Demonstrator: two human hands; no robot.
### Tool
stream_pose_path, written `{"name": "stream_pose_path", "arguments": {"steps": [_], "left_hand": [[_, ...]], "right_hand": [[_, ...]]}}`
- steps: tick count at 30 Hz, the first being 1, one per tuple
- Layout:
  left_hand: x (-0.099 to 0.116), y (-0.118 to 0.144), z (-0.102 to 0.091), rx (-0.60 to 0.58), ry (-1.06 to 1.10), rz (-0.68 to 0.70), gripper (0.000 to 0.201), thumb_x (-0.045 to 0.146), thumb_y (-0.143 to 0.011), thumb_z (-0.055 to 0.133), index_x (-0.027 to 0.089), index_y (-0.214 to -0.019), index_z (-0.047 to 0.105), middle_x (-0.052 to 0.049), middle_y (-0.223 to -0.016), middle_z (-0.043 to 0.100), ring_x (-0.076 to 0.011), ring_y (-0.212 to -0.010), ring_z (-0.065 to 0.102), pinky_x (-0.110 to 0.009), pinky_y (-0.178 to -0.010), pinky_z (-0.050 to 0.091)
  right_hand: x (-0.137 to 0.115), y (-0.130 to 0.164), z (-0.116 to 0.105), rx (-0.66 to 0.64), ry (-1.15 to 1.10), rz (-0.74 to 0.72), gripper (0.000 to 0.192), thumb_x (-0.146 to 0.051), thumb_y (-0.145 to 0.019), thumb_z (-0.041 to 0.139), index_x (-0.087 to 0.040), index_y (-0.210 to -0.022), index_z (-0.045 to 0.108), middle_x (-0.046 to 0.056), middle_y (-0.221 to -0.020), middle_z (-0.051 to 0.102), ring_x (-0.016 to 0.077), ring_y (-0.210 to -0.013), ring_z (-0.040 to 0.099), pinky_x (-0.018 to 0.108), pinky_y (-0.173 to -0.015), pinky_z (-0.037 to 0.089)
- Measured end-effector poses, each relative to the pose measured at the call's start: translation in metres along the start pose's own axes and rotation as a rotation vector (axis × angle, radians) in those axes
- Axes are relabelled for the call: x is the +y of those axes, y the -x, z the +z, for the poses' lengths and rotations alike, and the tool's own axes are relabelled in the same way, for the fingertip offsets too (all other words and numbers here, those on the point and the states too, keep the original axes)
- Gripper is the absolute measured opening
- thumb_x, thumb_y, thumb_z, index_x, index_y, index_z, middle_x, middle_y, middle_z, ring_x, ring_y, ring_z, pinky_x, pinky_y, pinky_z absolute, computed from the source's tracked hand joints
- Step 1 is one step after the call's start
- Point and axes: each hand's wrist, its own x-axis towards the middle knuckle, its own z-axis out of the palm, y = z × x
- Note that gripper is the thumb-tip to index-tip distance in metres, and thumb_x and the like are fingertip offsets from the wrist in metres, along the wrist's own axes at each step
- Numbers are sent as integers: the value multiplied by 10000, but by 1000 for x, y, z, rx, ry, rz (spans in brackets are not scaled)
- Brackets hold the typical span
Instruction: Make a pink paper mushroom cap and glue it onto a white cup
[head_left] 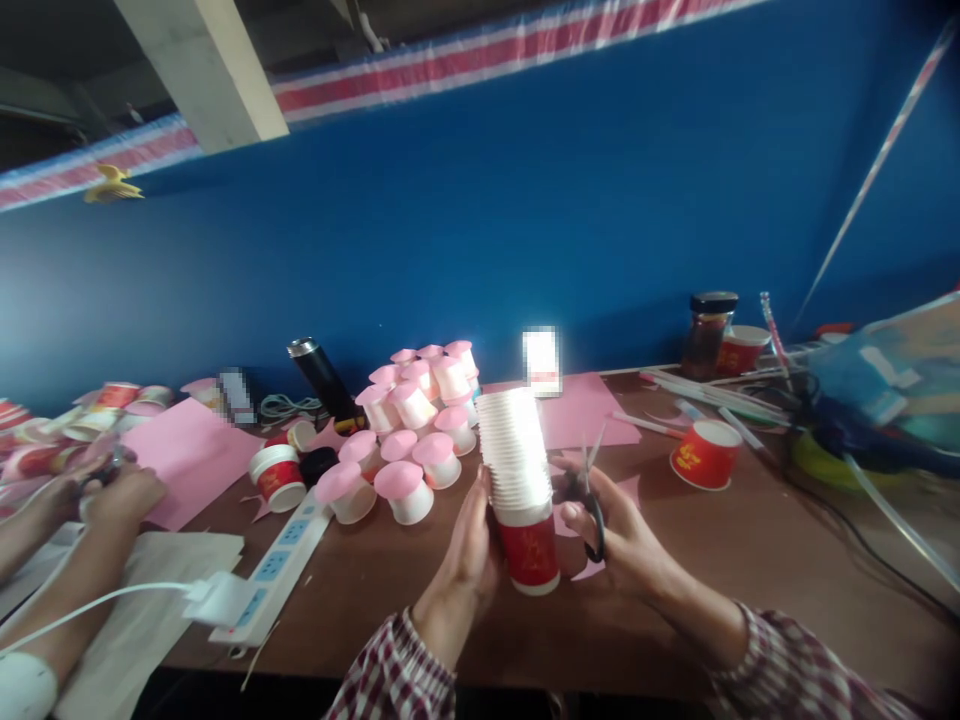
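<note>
A tall nested stack of paper cups (525, 540), white rims uppermost and a red cup at the bottom, tilts slightly above the table. My left hand (466, 545) is wrapped against its left side and grips it. On the other side, my right hand (630, 530) has its fingers round the black handles of a pair of scissors (595, 515), blades pointing up. Whether the right fingers also touch the stack cannot be made out. Behind the stack lies a pink paper sheet (589, 410), with pink scraps near my right hand.
Several white cups with pink paper tops (405, 480) cluster left of the stack. A power strip (281, 570), a black flask (322, 375) and a co-worker's hands (124, 490) are further left. To the right stand a red cup (705, 455), a jar (709, 335) and a blue bag (900, 380).
</note>
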Motion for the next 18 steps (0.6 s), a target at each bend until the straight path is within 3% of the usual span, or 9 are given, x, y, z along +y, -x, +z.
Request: {"name": "stream_pose_path", "arguments": {"steps": [6, 13, 18], "left_hand": [[-3, -2, -1, -17, 123, -89, 481, 478, -843, 490, 112, -1138, 594, -111, -1050, 673, -264, -1004, 602, -383, -916, 426], [-13, 0, -9, -5, 36, -78, 360, 368, -811, 585, 138, -1088, 595, -102, -1055, 654, -231, -975, 605, -346, -888, 433], [-18, -2, -7, 4, 13, -59, 325, 373, -813, 573, 146, -1045, 581, -83, -963, 652, -194, -822, 616, -330, -782, 466]], "right_hand": [[4, 0, -5, 14, 20, 21, 479, -388, -799, 635, -225, -1219, 469, 84, -1113, 603, 217, -1011, 579, 361, -874, 477], [5, 0, -6, 7, 56, -10, 495, -335, -790, 650, -238, -1234, 454, 87, -1158, 574, 223, -1057, 555, 368, -888, 490], [5, 8, 3, 34, 134, 22, 600, -288, -732, 696, -290, -1268, 427, 74, -1245, 517, 140, -728, 613, 303, -639, 560]]}}
